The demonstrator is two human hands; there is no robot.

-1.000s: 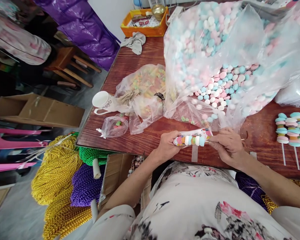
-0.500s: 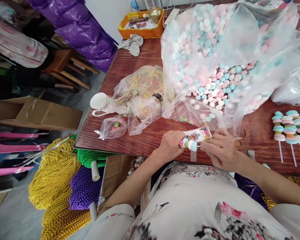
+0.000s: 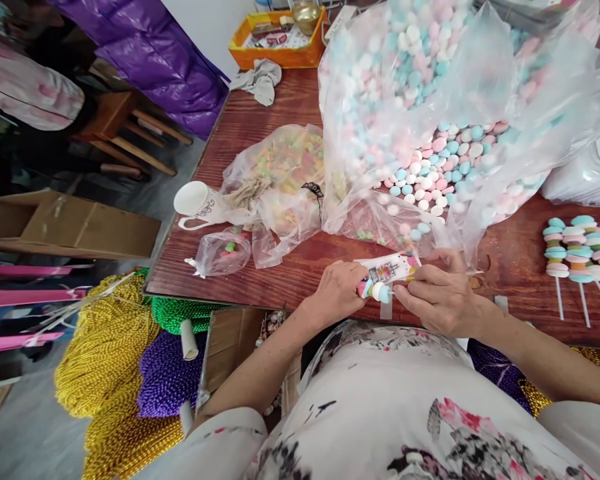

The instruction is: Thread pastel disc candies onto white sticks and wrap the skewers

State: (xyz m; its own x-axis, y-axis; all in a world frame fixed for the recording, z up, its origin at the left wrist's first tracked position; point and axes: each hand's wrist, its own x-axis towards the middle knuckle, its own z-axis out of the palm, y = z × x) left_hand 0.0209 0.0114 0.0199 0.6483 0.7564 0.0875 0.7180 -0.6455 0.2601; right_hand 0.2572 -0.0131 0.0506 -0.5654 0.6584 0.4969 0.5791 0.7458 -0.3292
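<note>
My left hand (image 3: 337, 290) is closed around one end of a candy skewer (image 3: 380, 292), a row of blue, white and pink sweets. Beside the sweets lies a white printed plastic packet (image 3: 393, 268) with coloured dots at its right end; part of it is hidden by the left fingers. My right hand (image 3: 440, 293) has its fingers curled at the skewer's other end, where a short bit of stick shows. Its upper fingers are close to the packet's right end; whether they touch it I cannot tell.
Behind the hands sits a big clear bag (image 3: 360, 120) of pastel sweets. To its left are a smaller bag (image 3: 280, 167) of sweets, a white mug (image 3: 193, 200) and an orange tray (image 3: 275, 57). Finished-looking skewers (image 3: 575, 250) lie right. Bead strands (image 3: 105, 347) hang below left. A person sits far left.
The right fingers have shifted slightly left and up, closer to the sweets, and less stick shows. More of the packet's print is visible. The whole view has moved a little.
</note>
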